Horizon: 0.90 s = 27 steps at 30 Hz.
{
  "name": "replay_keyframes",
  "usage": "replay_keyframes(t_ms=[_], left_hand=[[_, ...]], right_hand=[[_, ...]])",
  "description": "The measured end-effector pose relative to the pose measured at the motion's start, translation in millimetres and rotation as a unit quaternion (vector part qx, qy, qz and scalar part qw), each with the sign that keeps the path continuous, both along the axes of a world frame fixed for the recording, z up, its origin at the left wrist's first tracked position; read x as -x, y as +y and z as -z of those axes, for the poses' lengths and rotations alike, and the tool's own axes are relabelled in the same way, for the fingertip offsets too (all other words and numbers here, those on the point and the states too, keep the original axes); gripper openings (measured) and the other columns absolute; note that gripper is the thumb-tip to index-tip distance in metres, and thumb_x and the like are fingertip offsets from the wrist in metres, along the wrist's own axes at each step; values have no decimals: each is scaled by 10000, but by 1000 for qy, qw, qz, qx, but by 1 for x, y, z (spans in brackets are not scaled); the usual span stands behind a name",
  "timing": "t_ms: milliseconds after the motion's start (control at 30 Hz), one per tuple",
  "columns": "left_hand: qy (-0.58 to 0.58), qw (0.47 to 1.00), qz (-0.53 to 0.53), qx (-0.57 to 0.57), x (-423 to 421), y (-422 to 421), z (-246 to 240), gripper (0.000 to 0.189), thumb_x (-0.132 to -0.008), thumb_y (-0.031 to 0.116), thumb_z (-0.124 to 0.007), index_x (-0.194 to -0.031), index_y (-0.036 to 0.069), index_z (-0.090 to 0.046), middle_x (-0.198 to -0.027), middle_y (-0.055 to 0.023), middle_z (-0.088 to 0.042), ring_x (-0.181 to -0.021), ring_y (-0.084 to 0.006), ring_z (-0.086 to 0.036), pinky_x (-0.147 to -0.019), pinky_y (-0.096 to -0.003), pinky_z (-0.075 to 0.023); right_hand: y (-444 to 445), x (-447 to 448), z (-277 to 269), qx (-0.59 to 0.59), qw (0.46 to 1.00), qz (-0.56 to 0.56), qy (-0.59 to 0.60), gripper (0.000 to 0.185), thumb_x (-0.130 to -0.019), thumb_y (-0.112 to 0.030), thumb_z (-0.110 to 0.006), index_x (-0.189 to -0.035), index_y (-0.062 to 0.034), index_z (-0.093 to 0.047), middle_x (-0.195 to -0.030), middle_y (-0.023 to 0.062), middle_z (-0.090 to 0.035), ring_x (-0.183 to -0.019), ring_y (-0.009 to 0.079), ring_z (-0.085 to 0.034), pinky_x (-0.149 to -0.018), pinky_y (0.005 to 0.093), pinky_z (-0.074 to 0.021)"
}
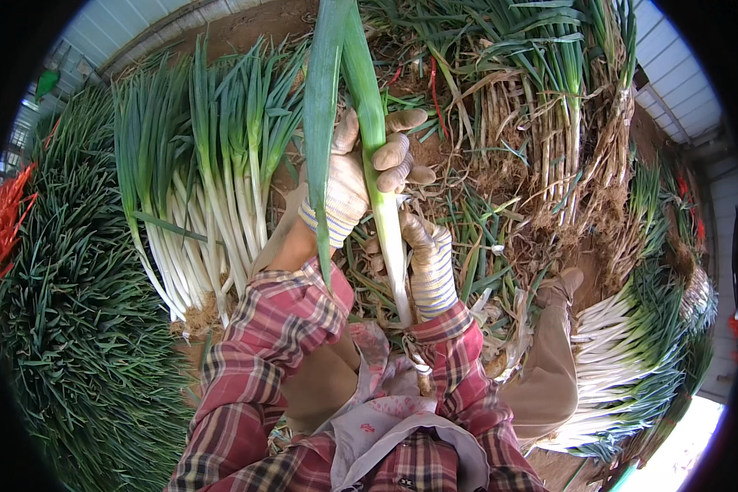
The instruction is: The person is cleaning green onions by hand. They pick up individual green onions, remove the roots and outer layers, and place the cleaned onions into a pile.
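Observation:
One large green onion [387, 224] stands upright before me, its broad green leaves toward the top and its white shank running down between my forearms. My left hand [346, 178], in a soiled glove with a striped cuff, has its fingers wrapped around the green part. My right hand [432, 261], gloved the same way, is beside the white shank with its fingers curled. A small shiny bit shows above its fingertips; what it is, and whether this hand grips anything, is hidden. Below my knees and hands lie stripped leaves and peelings [476, 230].
Trimmed green onions [221, 178] lie on the left, next to a broad mass of dark green tops [80, 295]. Unpeeled onions with dirty roots [553, 147] rest at upper right. More white-stemmed onions [615, 363] are stacked beyond my leg [544, 369]. Red plastic twine [9, 227] hangs far left.

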<state>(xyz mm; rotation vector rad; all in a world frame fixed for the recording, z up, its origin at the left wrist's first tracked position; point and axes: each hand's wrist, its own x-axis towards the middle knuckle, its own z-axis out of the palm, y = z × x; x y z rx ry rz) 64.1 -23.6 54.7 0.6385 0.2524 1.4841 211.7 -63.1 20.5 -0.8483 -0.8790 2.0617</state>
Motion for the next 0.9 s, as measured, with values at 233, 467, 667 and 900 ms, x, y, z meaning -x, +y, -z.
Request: replay_keyframes(t_ms=[233, 467, 667, 900], left_hand=[[36, 999, -11, 37, 27, 12, 18, 754, -841, 589, -555, -1204, -71, -517, -656, 58, -485, -552, -91, -515, -808, -386, -535], [38, 986, -134, 92, 40, 26, 19, 523, -951, 456, -446, -1085, -36, -562, -656, 23, -523, -552, -125, -490, -741, -372, -489], [65, 961, -184, 198, 41, 34, 23, 460, -974, 416, -431, -1048, -16, -571, -648, 25, -516, -571, -106, -480, -725, -359, -495], [56, 965, -84, 241, -9, 35, 49, 355, -875, 292, -639, -1008, -32, -580, -804, -72, -632, -648, -172, -615, -644, -394, -558]], right_hand=[[21, -52, 90, -289, 805, 13, -518, 252, -894, -198, -553, -865, 21, -675, -669, 122, -649, -600, 179, -635, -559, 305, -512], [-9, -187, 143, -151, 569, -274, -760, 379, -837, -343, -589, -1010, -12, -652, -873, 199, -671, -777, 294, -658, -725, 397, -525], [-24, -119, 54, -167, 965, -46, -195, 583, -825, -374, -658, -1184, 72, -544, -990, 197, -664, -919, 237, -650, -796, 314, -524], [12, -34, 13, -2, 997, -48, -55, 193, -866, -141, -568, -898, 47, -600, -696, 90, -641, -498, 105, -558, -433, 220, -425]])
